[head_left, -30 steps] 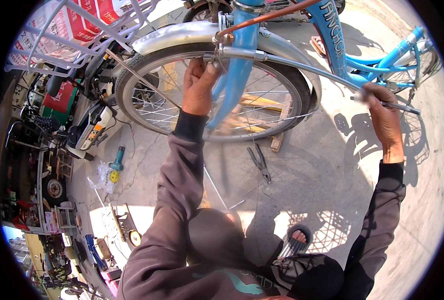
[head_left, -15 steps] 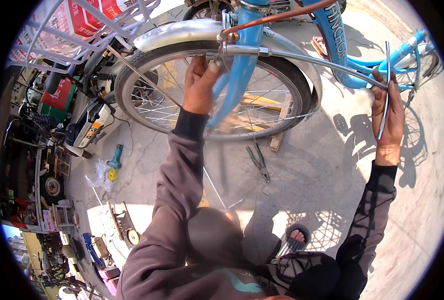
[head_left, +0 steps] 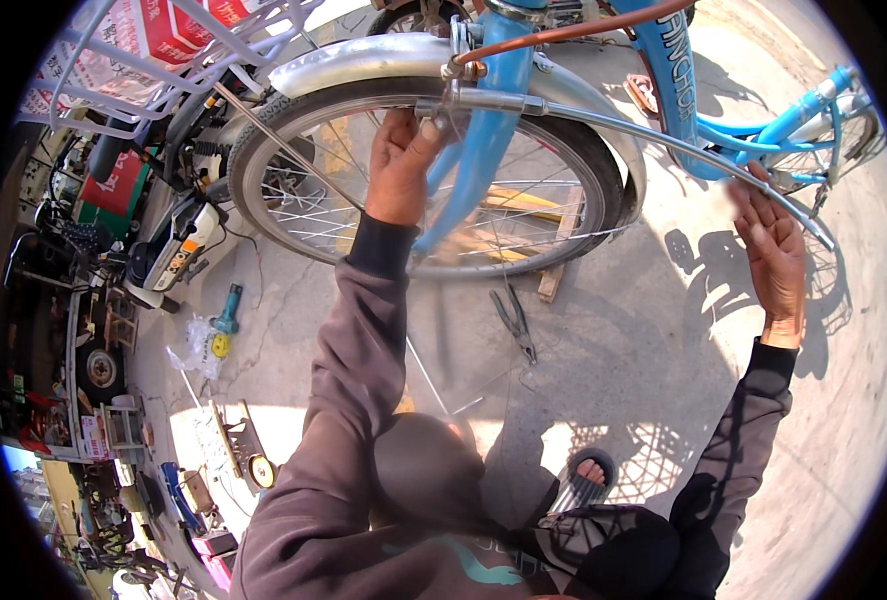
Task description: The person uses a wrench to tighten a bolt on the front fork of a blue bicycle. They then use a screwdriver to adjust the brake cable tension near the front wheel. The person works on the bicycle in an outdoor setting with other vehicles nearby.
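Observation:
A long chrome T-handle socket wrench [head_left: 644, 125] lies across the front fork [head_left: 492, 130] of a blue bicycle. Its socket end sits by the silver front fender [head_left: 364, 62], above the spoked wheel [head_left: 254, 200]. There my left hand [head_left: 401, 165] is closed, thumb and fingers pinching around the socket end. Out at the handle end, my right hand [head_left: 776, 245] has its fingers loosely curled against the bar, with the palm partly turned up. A brown cable [head_left: 584, 33] passes just above the wrench.
Pliers [head_left: 514, 322] lie on the concrete below the wheel, near a wooden block [head_left: 551, 285]. A teal power tool [head_left: 229, 310] rests at left beside a plastic bag [head_left: 199, 345]. A white wire basket [head_left: 164, 60] overhangs the upper left; parked scooters [head_left: 174, 240] stand beyond.
The wrench's crossbar has turned from crossing the shaft to lying nearly in line with it. My right hand has rolled and shifted slightly down; my left hand stays put.

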Demonstrator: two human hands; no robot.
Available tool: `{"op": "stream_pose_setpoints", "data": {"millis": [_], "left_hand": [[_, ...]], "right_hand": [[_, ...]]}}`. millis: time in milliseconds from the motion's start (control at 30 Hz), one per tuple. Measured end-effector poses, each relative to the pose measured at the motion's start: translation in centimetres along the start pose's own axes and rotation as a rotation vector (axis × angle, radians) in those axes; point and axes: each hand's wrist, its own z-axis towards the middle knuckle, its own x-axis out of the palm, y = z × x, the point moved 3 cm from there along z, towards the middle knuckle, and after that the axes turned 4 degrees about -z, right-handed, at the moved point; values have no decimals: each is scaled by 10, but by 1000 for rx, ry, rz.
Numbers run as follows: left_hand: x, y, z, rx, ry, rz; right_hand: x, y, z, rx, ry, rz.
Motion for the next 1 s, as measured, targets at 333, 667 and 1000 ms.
{"op": "stream_pose_setpoints", "data": {"millis": [333,667,1000], "left_hand": [[0,-2,-4,-10,-25,2],[-2,1,0,13,-1,-16],[3,-2,-1,7,1,-33]], "right_hand": [[-1,1,10,136,-272,-203],[-1,7,22,183,-197,75],[-4,2,2,-78,-122,-182]]}}
